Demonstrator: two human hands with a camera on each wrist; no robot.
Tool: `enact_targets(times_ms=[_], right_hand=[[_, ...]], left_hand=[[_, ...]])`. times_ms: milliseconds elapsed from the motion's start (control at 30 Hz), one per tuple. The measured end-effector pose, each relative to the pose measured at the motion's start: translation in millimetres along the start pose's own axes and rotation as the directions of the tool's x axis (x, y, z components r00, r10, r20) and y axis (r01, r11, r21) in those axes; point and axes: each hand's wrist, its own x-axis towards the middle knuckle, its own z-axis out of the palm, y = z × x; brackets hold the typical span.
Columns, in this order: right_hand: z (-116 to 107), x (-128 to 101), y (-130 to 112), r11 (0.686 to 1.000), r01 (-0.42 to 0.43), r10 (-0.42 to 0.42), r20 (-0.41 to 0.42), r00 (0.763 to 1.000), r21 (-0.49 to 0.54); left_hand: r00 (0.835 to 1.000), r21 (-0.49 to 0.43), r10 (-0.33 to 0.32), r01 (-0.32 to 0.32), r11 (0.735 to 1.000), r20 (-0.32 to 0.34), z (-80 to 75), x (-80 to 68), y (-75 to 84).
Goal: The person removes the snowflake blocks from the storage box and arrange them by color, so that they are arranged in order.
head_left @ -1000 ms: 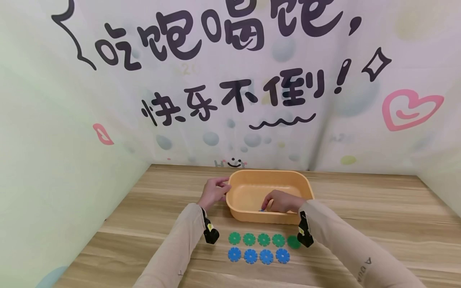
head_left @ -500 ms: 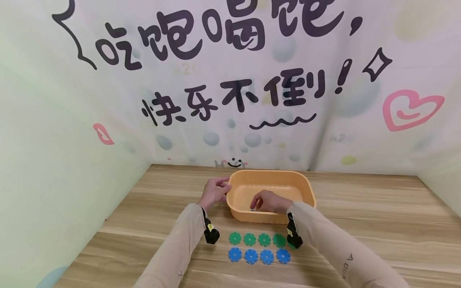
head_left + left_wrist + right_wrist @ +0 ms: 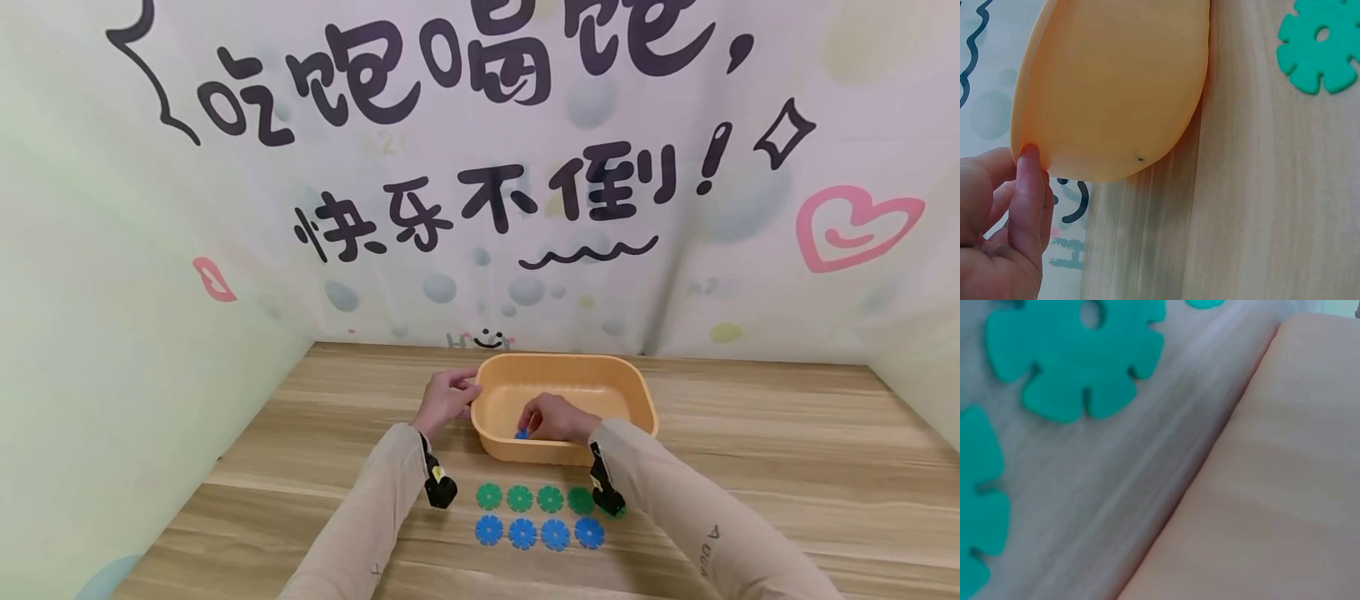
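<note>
The right hand (image 3: 555, 418) is inside the shallow orange plastic tub (image 3: 637, 392), fingers curled down and pinching a small blue flower-shaped plastic disc (image 3: 521, 433) just above the tub floor, close to the near wall. Around that grip the tub's pale orange inner wall rises on all sides. Across the tub's left end, the left hand (image 3: 444, 403) rests against the outside of the rim; in the left wrist view its thumb (image 3: 1027, 187) lies straight up against the rim's edge and the other fingers are loosely bent behind it, so it steadies the tub rather than clasps it.

Nearer the person than the pinched disc, just past the tub's near wall, a row of green flower-shaped discs (image 3: 519, 498) lies flat on the light wooden tabletop (image 3: 750, 467), its right end partly hidden by the black wrist-worn camera (image 3: 603, 493). Just beyond that row towards the person lies a row of four blue flower-shaped discs (image 3: 522, 533). The rows run side by side, close together. Behind the tub hangs a pale printed backdrop with large black characters (image 3: 480, 192).
</note>
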Motion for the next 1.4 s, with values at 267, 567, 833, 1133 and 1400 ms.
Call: enact_targets(times_ms=[267, 567, 833, 1133, 1400], right_hand=[[-2.2, 3.7, 5.3, 1.000, -0.008, 0.010, -0.100, 0.995, 0.019], [-3.6, 6.7, 10.0, 1.000, 0.008, -0.006, -0.120, 0.993, 0.017], [-3.2, 7.1, 9.3, 0.994, -0.055, 0.061, -0.063, 0.996, 0.096], [-3.9, 3.9, 9.3, 0.994, -0.065, 0.070, -0.064, 0.995, 0.084], [-10.8, -2.3, 13.1, 0.997, -0.030, 0.037, -0.095, 0.995, 0.066]], left_hand=[[1.000, -0.009, 0.007, -0.007, 1.000, -0.002, -0.2, -1.5, -0.2], [1.000, -0.010, 0.002, -0.002, 1.000, 0.011, -0.1, -2.2, 0.3], [1.000, -0.010, -0.004, 0.005, 1.000, 0.006, 0.5, -1.1, 0.0], [1.000, -0.015, -0.011, 0.011, 1.000, -0.002, 1.1, -0.4, 0.0], [1.000, -0.018, -0.009, 0.009, 1.000, 0.001, 1.0, -1.6, 1.0]])
